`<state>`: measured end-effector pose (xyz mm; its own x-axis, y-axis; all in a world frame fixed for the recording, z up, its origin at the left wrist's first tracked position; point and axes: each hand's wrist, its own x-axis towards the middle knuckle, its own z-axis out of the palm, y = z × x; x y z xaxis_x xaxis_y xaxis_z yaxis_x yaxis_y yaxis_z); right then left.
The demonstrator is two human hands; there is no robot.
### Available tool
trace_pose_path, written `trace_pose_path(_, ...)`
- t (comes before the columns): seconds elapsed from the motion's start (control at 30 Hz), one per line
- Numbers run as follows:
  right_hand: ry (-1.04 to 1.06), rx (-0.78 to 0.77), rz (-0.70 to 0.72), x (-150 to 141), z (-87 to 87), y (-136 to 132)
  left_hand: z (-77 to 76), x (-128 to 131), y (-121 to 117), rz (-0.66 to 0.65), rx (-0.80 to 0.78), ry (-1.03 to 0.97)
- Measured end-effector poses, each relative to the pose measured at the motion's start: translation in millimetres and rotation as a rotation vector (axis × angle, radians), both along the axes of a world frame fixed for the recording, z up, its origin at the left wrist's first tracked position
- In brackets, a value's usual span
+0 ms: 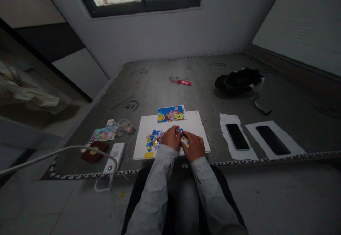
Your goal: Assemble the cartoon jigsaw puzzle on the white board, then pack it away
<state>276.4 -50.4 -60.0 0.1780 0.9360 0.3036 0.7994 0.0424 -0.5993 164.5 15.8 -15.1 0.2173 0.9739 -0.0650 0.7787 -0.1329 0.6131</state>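
We have both hands low over the white board (pixel 193 121), fingertips almost meeting. The right hand (pixel 193 146) is a narrow pinch, probably on a pale jigsaw piece (pixel 184 142); the view is dim. The left hand (pixel 172 138) is narrow too, but we can't tell if it holds anything. Pieces look light, thin and stiff, so we take them by the edges; they may skid on the board. Blue jigsaw pieces (pixel 153 139) lie loose left of the hands. Open board runs ahead to the picture card (pixel 171 114). The board's near edge sits just under the wrists.
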Motion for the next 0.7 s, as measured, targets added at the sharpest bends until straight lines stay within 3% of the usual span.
trace_pose_path(0.3,-0.004,-0.006,0.0,-0.6,3.6,-0.9,-6.4,1.4,3.4,-0.002,-0.05,0.004)
trace_pose_path(0.7,-0.021,-0.003,-0.001,0.8,-0.1,-0.2,-3.1,6.1,2.9,0.008,-0.069,0.072)
